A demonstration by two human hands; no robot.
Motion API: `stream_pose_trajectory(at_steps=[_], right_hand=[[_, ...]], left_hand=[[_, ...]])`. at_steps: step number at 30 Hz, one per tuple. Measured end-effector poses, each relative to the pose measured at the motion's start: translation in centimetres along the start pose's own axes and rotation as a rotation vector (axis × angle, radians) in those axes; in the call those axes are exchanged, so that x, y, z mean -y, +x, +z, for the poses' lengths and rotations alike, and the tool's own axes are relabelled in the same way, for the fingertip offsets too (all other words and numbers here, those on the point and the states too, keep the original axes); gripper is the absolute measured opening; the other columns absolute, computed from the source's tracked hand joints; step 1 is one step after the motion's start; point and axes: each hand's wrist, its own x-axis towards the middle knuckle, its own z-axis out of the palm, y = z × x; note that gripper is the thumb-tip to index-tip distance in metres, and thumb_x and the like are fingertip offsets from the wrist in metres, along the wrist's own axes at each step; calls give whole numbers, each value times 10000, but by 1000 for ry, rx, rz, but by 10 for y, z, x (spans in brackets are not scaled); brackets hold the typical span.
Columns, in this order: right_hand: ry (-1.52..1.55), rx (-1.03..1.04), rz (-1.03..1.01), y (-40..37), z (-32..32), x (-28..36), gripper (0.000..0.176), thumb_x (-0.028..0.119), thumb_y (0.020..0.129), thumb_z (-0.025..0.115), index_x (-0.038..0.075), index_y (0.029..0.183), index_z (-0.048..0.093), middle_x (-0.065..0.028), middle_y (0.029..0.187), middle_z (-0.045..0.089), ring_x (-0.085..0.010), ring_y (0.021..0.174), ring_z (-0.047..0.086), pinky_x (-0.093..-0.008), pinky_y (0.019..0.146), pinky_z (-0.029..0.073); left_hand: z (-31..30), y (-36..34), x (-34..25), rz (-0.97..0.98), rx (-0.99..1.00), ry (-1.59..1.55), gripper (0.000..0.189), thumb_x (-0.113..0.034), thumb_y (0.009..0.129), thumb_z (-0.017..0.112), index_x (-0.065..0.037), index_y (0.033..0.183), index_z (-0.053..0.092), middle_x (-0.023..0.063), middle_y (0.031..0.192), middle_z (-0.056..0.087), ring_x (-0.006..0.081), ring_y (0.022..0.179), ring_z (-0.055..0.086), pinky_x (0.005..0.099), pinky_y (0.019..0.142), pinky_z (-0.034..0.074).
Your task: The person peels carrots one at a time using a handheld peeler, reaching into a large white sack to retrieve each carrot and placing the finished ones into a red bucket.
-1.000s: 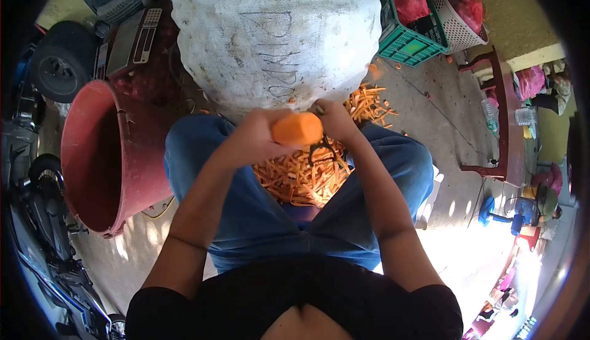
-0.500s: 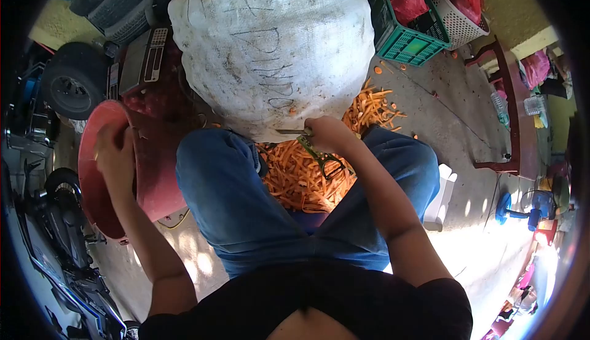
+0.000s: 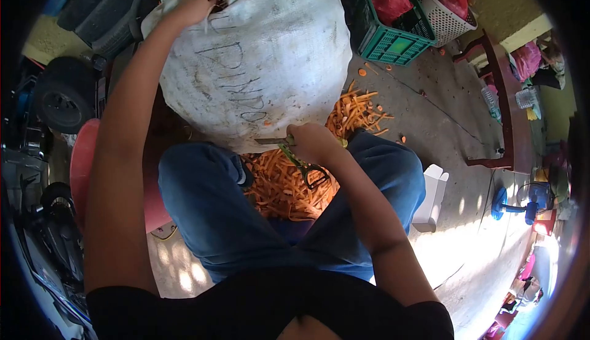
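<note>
Left hand (image 3: 198,7) was at mouth of white sack (image 3: 264,63), straight ahead; could not tell whether its grip held anything. Right hand (image 3: 312,144) grasped knife (image 3: 270,141) and peeler (image 3: 314,179) above orange peelings (image 3: 286,189). Reach called for knife held low, clear of left arm (image 3: 123,137).

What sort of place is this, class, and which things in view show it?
Probably a home garage or covered yard used as a work area: a motorcycle stands at the left edge, with a tyred wheel beyond it, while orange peelings lie before a big white sack.
</note>
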Motion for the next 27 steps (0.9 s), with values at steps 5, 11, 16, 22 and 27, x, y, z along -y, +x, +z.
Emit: stream_pose_trajectory(at_steps=[5, 11, 16, 22, 27], right_hand=[[-1, -2, -45, 6, 1, -3, 203, 174, 684, 480, 31, 827, 498, -161, 687, 558, -331, 691, 543, -412, 631, 420], [7, 48, -45, 6, -2, 2, 216, 175, 691, 467, 14, 830, 509, -161, 695, 561, -323, 692, 548, -406, 630, 429], [11, 55, -41, 7, 1, 3, 222, 184, 702, 457, 9, 822, 523, -160, 712, 568, -317, 717, 550, -398, 647, 433], [8, 89, -37, 8, 2, 5, 223, 178, 703, 458, 8, 831, 522, -163, 739, 570, -313, 749, 550, -392, 660, 435], [-5, 92, -49, 5, -2, 6, 228, 177, 703, 457, 9, 842, 522, -164, 750, 572, -313, 752, 551, -395, 662, 435]], left_hand=[[36, 34, 24, -252, 621, -402, 353, -242, 800, 371, 5, 1041, 448, 152, 984, 519, 227, 857, 493, 330, 775, 377], [31, 32, -8, -409, 478, -479, 488, -379, 839, 353, -38, 1187, 377, 112, 1101, 478, 163, 851, 512, 287, 736, 409], [31, 46, -12, -428, 478, -326, 467, -348, 834, 376, -39, 1185, 372, 109, 1101, 474, 165, 889, 499, 289, 764, 406], [32, 57, -18, -470, 461, -225, 446, -310, 829, 405, -40, 1183, 366, 106, 1102, 469, 167, 933, 482, 292, 798, 403], [29, 57, -17, -493, 388, -348, 433, -279, 825, 428, -41, 1181, 361, 103, 1102, 464, 168, 971, 468, 294, 827, 400]])
